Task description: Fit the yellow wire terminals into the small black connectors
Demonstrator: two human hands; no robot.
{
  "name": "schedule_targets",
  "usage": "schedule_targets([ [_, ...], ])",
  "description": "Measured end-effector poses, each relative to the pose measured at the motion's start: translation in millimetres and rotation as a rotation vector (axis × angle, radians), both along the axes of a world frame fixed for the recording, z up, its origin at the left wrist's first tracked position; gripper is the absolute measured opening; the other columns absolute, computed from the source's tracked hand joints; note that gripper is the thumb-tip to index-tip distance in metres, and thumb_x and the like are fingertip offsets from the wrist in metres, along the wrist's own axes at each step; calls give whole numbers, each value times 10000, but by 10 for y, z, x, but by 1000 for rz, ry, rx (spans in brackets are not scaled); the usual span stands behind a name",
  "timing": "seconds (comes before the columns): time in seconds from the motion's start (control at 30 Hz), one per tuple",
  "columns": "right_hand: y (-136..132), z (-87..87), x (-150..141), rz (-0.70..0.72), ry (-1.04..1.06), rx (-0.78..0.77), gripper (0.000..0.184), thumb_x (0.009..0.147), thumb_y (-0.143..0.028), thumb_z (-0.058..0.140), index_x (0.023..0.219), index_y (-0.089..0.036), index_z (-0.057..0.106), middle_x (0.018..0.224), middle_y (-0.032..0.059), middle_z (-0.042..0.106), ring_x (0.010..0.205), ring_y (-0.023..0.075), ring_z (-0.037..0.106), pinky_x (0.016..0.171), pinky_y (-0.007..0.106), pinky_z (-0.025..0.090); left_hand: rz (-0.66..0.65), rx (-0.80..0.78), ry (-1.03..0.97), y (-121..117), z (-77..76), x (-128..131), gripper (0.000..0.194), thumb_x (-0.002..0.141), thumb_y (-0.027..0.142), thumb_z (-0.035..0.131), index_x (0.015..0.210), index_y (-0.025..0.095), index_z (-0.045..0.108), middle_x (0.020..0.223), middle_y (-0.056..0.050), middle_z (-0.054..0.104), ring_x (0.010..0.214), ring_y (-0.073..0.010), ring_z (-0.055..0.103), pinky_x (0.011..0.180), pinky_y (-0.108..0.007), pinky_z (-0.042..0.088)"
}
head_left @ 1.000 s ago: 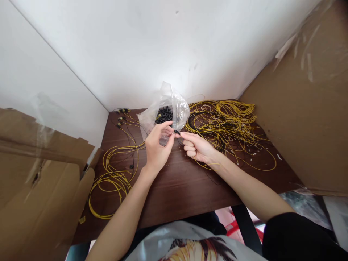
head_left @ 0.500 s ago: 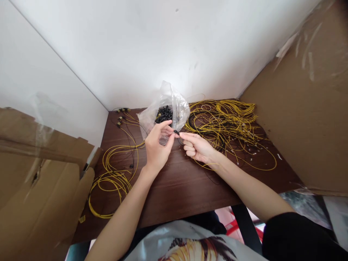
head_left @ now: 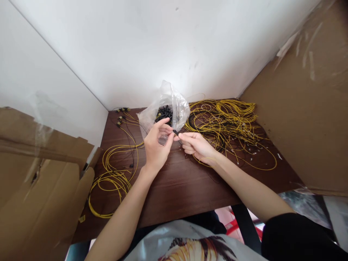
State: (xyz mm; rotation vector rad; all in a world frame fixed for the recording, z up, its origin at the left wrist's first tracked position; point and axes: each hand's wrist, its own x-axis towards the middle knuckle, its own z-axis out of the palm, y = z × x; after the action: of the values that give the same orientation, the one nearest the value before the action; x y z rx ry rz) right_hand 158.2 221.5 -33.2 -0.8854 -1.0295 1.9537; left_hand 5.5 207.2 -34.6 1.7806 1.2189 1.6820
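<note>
Between both hands is a small black connector piece (head_left: 175, 132), held just in front of a clear plastic bag (head_left: 181, 110). My left hand (head_left: 157, 146) pinches its left end between thumb and a fingertip, with the index finger raised. My right hand (head_left: 197, 145) grips the right end between thumb and index finger, the other fingers curled. A yellow wire (head_left: 199, 163) hangs below the right hand; whether it joins the black piece I cannot tell. Inside the bag lie several similar black pieces (head_left: 164, 112).
A large tangle of yellow and black wires (head_left: 223, 116) covers the back right of the brown table (head_left: 176, 195). Coiled yellow wires (head_left: 108, 181) with dark connectors (head_left: 119, 121) lie at left. Cardboard stands on the left (head_left: 40, 195) and right (head_left: 304, 108); a white wall (head_left: 163, 43) rises behind.
My right hand has shifted slightly and its lower fingers have moved. The black piece is tilted a little differently, and the left fingers have barely moved.
</note>
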Motion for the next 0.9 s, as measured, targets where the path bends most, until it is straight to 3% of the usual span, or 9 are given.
schedule_targets([
  [0.1,6,15,-9,-91,-82,158,266,756,-397,700,864,-154,708,491,-70,448,428,34,387,401,153,300,-11,-2,-1,0,-5,0,458,780,116,648,1207,226,525,925,-13,637,822,-112,641,796,-267,571],
  [0.17,13,19,-19,-153,-110,222,282,729,-383,722,921,-176,707,641,-10,623,585,79,567,532,187,447,-26,-4,22,-3,-11,-2,466,786,127,645,1220,234,513,932,-12,642,827,-112,641,801,-266,570],
  [0.23,17,11,-26,-191,-99,247,289,717,-356,734,953,-191,704,774,23,692,713,109,629,641,228,501,-45,-4,49,-8,-17,-2,465,794,126,635,1228,235,507,938,-12,648,829,-111,642,808,-267,568],
  [0.43,21,-40,-32,-269,-31,247,174,698,-296,756,822,-179,721,711,20,693,654,97,616,660,242,497,-65,7,72,-13,-7,9,434,799,123,626,1210,218,524,943,-25,652,833,-118,639,803,-276,563],
  [0.7,4,-14,-52,-299,33,154,188,671,-301,780,803,-181,723,712,21,710,643,94,629,668,240,509,11,31,203,-23,78,6,45,804,147,639,838,167,660,767,-9,637,666,-101,568,641,-237,482],
  [0.9,-16,-7,-57,-296,32,146,192,669,-300,786,793,-171,717,721,30,713,652,100,642,666,244,526,25,56,221,-27,79,10,55,816,139,626,797,170,668,748,-6,646,650,-100,569,624,-231,460],
])
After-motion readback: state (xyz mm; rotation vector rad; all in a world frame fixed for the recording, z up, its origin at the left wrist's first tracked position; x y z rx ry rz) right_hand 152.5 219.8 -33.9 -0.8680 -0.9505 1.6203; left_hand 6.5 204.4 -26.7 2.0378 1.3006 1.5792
